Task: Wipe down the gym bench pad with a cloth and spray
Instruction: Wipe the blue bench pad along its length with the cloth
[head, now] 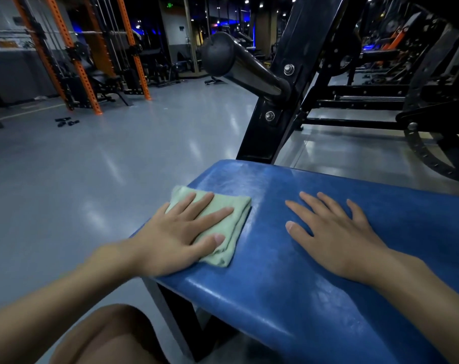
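A blue padded bench pad (270, 258) fills the lower right of the head view, its surface shiny with pale wet smears near the far left corner. A folded pale green cloth (233, 227) lies on the pad's left edge. My left hand (178, 232) presses flat on the cloth with straight, spread fingers. My right hand (330, 232) rests flat on the bare pad to the right of the cloth, fingers spread. No spray bottle is in view.
A black steel upright (283, 95) with a padded roller bar (239, 67) rises just behind the pad. Black machine frames (380, 101) stand at the right. Orange racks (73, 53) stand at the far left across grey floor (92, 179). My knee (105, 340) is at the bottom left.
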### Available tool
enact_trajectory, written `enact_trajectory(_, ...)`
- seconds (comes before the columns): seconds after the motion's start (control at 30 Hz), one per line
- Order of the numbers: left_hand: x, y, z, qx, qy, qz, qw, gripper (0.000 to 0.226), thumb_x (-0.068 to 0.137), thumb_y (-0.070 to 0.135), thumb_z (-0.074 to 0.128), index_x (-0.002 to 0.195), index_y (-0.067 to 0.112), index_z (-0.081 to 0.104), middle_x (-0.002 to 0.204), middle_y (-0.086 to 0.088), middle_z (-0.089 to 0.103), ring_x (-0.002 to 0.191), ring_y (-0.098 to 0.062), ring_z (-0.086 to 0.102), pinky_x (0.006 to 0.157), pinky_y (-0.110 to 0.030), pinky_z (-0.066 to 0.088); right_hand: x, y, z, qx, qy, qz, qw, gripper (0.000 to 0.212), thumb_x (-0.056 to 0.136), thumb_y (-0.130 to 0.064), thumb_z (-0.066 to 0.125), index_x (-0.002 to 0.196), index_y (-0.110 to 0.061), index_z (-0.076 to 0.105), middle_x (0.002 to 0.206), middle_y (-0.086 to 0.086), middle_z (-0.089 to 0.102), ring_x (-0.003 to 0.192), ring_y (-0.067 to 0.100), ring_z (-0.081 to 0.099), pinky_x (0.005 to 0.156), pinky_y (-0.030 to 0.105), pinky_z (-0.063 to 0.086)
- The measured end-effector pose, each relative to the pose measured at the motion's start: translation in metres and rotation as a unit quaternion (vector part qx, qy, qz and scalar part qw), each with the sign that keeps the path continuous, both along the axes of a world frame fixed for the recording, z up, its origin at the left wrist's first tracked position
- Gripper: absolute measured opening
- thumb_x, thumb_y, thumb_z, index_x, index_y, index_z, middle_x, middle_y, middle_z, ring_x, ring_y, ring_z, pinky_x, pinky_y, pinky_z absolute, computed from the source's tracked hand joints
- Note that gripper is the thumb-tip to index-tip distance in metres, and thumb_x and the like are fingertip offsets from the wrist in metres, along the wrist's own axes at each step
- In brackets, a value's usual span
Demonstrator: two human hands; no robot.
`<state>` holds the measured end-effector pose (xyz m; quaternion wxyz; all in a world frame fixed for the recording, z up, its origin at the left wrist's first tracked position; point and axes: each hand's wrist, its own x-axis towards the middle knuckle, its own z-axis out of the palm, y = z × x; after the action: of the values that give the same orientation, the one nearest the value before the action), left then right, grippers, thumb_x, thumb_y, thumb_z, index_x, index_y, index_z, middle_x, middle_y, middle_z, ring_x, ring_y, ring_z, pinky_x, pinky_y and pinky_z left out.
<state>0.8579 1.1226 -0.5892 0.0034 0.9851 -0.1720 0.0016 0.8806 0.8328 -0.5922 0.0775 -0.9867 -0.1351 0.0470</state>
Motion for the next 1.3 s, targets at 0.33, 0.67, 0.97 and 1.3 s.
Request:
enact_trajectory(0.33,0.044,-0.008,0.002,-0.018,0.043,0.044,0.998,0.058,0.072,0.084,0.002,0.13,0.081,-0.003,0.166,0.014,-0.001,0.152,-0.012,-0.01,0.12,-0.051,0.011,0.0,0.002,-0.002,-0.008,0.001,-0.006,1.0,0.059,0.096,-0.058,0.007,0.154,-0.045,-0.002,0.163,-0.015,-0.014,0.15,0.011,-0.017,0.119,0.053,-0.008)
enact_trajectory(0.67,0.171,-0.053,0.003,-0.051,0.069,0.108,0.99,0.076,0.07,0.085,0.011,0.143,0.068,0.007,0.167,0.008,0.002,0.153,-0.026,-0.003,0.118,-0.061,0.008,0.005,0.0,-0.003,-0.001,-0.003,0.004,1.0,0.06,0.096,-0.06,0.009,0.153,-0.046,-0.003,0.163,-0.016,-0.016,0.149,0.01,-0.02,0.119,0.052,-0.011)
enact_trajectory(0.97,0.163,-0.059,0.002,-0.021,0.057,0.115,0.992,0.059,0.088,0.077,0.014,0.145,0.066,0.004,0.167,0.01,-0.001,0.153,-0.026,-0.004,0.118,-0.06,0.007,0.008,-0.037,0.009,-0.001,0.005,-0.04,0.999,0.067,0.088,-0.07,0.01,0.151,-0.049,0.012,0.163,-0.02,-0.005,0.149,0.009,-0.017,0.118,0.054,-0.012)
enact_trajectory(1.3,0.152,-0.098,-0.002,0.017,0.037,0.096,0.995,0.053,0.093,0.072,0.013,0.144,0.067,-0.001,0.167,0.012,-0.002,0.153,-0.024,-0.003,0.118,-0.059,0.006,0.009,-0.049,0.001,0.025,0.01,-0.007,1.0,0.06,0.096,-0.065,0.018,0.153,-0.046,0.012,0.165,-0.015,-0.005,0.151,0.015,-0.013,0.117,0.058,-0.01)
